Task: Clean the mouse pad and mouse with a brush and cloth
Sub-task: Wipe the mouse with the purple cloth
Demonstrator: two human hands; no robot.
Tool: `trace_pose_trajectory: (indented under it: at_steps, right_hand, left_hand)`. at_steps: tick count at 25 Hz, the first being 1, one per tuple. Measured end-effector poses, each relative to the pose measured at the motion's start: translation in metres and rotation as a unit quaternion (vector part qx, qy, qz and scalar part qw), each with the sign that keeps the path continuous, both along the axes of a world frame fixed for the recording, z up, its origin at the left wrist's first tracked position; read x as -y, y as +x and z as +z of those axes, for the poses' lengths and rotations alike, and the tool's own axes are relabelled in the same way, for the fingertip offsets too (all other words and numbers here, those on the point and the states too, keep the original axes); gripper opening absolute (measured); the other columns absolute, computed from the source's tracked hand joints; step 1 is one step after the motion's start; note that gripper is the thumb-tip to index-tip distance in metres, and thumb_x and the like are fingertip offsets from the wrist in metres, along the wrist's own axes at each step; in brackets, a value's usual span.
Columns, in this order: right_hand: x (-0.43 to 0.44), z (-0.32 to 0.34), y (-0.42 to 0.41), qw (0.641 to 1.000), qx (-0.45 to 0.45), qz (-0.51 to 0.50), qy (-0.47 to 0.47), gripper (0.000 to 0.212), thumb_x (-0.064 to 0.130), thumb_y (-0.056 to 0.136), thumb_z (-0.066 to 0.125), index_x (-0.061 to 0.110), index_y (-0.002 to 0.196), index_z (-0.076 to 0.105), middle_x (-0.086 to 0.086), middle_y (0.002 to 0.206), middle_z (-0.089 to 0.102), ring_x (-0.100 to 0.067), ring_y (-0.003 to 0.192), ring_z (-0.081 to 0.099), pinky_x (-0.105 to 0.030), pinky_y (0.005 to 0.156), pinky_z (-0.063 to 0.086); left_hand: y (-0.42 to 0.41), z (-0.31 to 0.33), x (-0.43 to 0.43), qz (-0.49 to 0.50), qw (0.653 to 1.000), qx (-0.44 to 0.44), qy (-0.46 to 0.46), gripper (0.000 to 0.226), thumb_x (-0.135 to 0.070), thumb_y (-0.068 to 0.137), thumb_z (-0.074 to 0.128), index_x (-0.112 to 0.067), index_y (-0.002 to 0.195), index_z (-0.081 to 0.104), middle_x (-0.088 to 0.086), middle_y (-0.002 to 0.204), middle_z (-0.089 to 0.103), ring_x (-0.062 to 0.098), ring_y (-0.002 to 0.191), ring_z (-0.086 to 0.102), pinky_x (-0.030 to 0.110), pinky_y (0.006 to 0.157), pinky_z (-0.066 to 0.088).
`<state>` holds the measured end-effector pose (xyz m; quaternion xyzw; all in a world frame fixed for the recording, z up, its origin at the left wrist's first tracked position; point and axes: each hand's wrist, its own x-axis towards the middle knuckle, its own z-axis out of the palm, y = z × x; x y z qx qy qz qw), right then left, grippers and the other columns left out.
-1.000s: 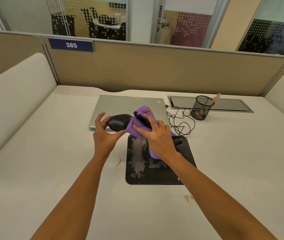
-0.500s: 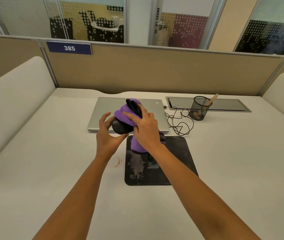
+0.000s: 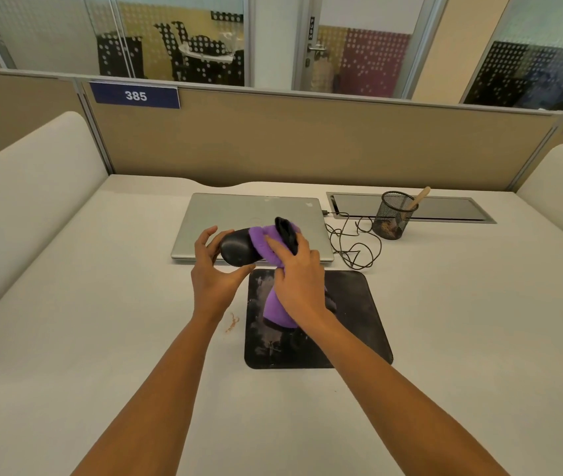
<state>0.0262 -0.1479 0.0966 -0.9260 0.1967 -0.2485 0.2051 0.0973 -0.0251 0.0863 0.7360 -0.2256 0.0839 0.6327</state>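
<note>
white office bench point(image 3: 67, 338): left hand point(image 3: 213, 280) fingers cup black oval mouse point(image 3: 237, 249), right hand point(image 3: 302, 286) fingers clutch fluffy purple cloth point(image 3: 266, 242) on it. risk: hard rub may pop mouse loose.

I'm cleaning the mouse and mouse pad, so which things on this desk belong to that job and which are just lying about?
Job: mouse, held in the left hand; purple cloth, gripped by the right hand against the mouse; mouse pad, with grey smears.
Lying about: closed laptop; tangled cable; mesh cup holding a wooden handle, possibly the brush.
</note>
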Motion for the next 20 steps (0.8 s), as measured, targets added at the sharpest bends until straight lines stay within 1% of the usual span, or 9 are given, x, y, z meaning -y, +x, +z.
trace_pose_trajectory:
  at_steps: [1,3,4,6,9,11,14,16,20]
  right_hand:
    - [-0.009,-0.002,-0.004,0.999,0.026,0.017,-0.029,0.059,0.013,0.090,0.056,0.033,0.142,0.037,-0.011,0.147,0.036,-0.029,0.116,0.048,-0.042,0.098,0.046]
    - [-0.017,-0.009,-0.008,0.992,0.071,0.041,-0.098,0.062,0.012,0.082,0.068,0.030,0.137,0.046,-0.016,0.137,0.048,-0.032,0.107,0.057,-0.043,0.087,0.051]
    - [-0.014,-0.013,-0.007,0.988,0.077,0.044,-0.123,0.063,0.011,0.077,0.072,0.028,0.134,0.050,-0.017,0.133,0.052,-0.033,0.102,0.060,-0.042,0.083,0.053]
    - [0.001,-0.016,-0.006,0.988,0.066,0.025,-0.140,0.062,0.009,0.075,0.074,0.027,0.131,0.054,-0.017,0.132,0.053,-0.034,0.098,0.061,-0.043,0.080,0.054]
    - [0.020,-0.014,-0.005,0.996,-0.008,-0.033,-0.085,0.057,0.008,0.086,0.059,0.032,0.137,0.046,-0.014,0.145,0.038,-0.035,0.111,0.052,-0.048,0.091,0.048]
    - [0.017,-0.011,-0.005,0.998,-0.012,-0.045,-0.043,0.053,0.010,0.091,0.053,0.033,0.138,0.044,-0.011,0.149,0.032,-0.033,0.118,0.046,-0.046,0.098,0.043]
    - [0.004,-0.008,-0.007,0.997,0.047,-0.003,-0.061,0.049,0.008,0.084,0.064,0.026,0.129,0.056,-0.015,0.141,0.045,-0.035,0.109,0.054,-0.046,0.090,0.049]
    - [0.006,-0.011,-0.006,0.994,0.053,0.009,-0.093,0.049,0.007,0.080,0.068,0.025,0.125,0.059,-0.017,0.137,0.048,-0.035,0.105,0.057,-0.046,0.086,0.051]
    - [0.020,-0.005,-0.001,0.998,-0.017,-0.036,-0.041,0.048,0.010,0.092,0.052,0.031,0.135,0.048,-0.010,0.150,0.030,-0.032,0.120,0.044,-0.046,0.100,0.042]
  left_hand:
    - [-0.001,0.000,0.000,0.005,1.000,-0.017,-0.006,0.082,-0.017,0.065,0.082,-0.018,0.132,0.035,-0.012,0.118,0.053,0.007,0.108,0.052,0.009,0.092,0.041]
    - [-0.002,0.000,-0.001,0.011,0.999,-0.041,-0.012,0.082,-0.019,0.066,0.081,-0.016,0.134,0.035,-0.014,0.111,0.053,0.008,0.106,0.053,0.018,0.093,0.043]
    - [-0.003,-0.001,-0.002,0.012,0.999,-0.044,-0.012,0.083,-0.020,0.066,0.081,-0.016,0.134,0.035,-0.013,0.112,0.053,0.009,0.107,0.053,0.022,0.094,0.043]
    - [-0.004,-0.002,-0.005,0.016,0.999,-0.049,-0.012,0.085,-0.020,0.065,0.082,-0.016,0.135,0.034,-0.010,0.116,0.052,0.009,0.108,0.052,0.024,0.097,0.042]
    - [-0.005,-0.001,-0.004,0.021,0.999,-0.047,-0.007,0.087,-0.017,0.064,0.082,-0.016,0.136,0.033,-0.002,0.130,0.049,0.008,0.110,0.049,0.023,0.097,0.041]
    - [-0.005,0.002,-0.002,0.020,0.999,-0.048,-0.006,0.087,-0.015,0.064,0.082,-0.015,0.136,0.033,0.000,0.132,0.049,0.008,0.110,0.050,0.024,0.097,0.041]
    - [-0.004,0.003,-0.003,0.020,0.998,-0.053,-0.013,0.087,-0.015,0.064,0.082,-0.016,0.135,0.033,0.003,0.131,0.051,0.009,0.109,0.051,0.026,0.098,0.041]
    - [-0.005,0.003,-0.004,0.022,0.999,-0.047,-0.011,0.086,-0.015,0.064,0.082,-0.016,0.135,0.033,0.004,0.131,0.051,0.010,0.108,0.051,0.026,0.098,0.041]
    - [-0.007,0.005,-0.003,0.022,0.999,-0.038,-0.005,0.086,-0.013,0.065,0.082,-0.015,0.135,0.033,0.004,0.134,0.048,0.009,0.108,0.050,0.024,0.098,0.041]
